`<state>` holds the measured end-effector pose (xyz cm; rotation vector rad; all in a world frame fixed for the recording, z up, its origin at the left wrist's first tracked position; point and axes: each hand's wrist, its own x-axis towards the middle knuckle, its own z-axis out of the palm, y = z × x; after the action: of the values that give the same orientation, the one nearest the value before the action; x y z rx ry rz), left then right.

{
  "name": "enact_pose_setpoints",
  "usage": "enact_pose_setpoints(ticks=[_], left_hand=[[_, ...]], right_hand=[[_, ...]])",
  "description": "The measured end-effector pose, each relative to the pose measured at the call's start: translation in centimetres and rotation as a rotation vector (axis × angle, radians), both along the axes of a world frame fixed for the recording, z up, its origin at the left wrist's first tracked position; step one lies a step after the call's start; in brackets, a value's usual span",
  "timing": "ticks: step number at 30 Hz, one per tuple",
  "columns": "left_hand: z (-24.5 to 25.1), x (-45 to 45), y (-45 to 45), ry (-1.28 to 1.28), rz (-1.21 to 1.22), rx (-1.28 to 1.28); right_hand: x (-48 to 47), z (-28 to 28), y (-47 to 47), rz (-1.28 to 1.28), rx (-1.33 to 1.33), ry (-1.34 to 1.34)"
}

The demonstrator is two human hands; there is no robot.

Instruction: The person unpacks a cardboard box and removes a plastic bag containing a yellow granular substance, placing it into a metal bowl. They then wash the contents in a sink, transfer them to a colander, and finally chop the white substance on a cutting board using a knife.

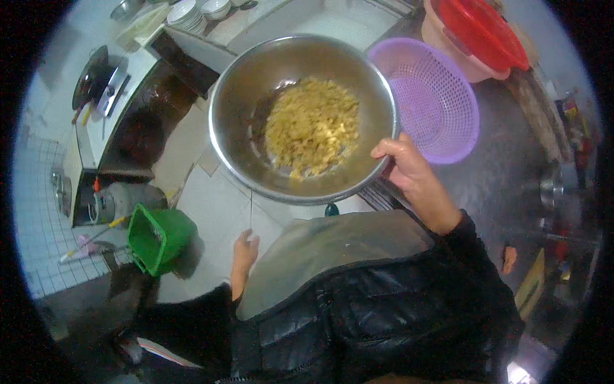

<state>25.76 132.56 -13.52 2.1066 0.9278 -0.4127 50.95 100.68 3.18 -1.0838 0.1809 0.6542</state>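
Note:
A wide stainless steel bowl (235,115) is held up in front of me. My right hand (405,163) grips its rim at the right, with the thumb over the edge and the fingers underneath. Inside the bowl lies a mound of chopped yellowish-green food (314,125), too blurred to name more exactly. My left hand (245,252) hangs low beside my apron (345,240), apart from the bowl, with nothing seen in it. Below it shows the pale tiled floor (206,201).
A purple plastic colander (455,110) sits right of the bowl, near red (484,33) and pink basins (446,48). On the left are a green bin (182,235), a gas cylinder (129,199) and a counter holding a gas stove (112,91). Stacked white bowls (184,17) stand at the back.

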Motion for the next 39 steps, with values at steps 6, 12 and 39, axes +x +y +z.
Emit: enact_pose_setpoints(ticks=[6, 12, 39], left_hand=[[-0.5, 3.7, -0.3, -0.103, -0.149, -0.076], [-0.4, 6.2, 10.0, -0.077, -0.092, -0.202], [21.5, 41.2, 4.3, -0.769, -1.379, -0.112]], right_hand=[[2.7, 0.9, -1.6, -0.043, -0.015, 0.141], [0.4, 0.6, 1.0, -0.272, -0.086, 0.075], [-0.8, -6.0, 10.8, -0.982, -0.012, 0.062]])
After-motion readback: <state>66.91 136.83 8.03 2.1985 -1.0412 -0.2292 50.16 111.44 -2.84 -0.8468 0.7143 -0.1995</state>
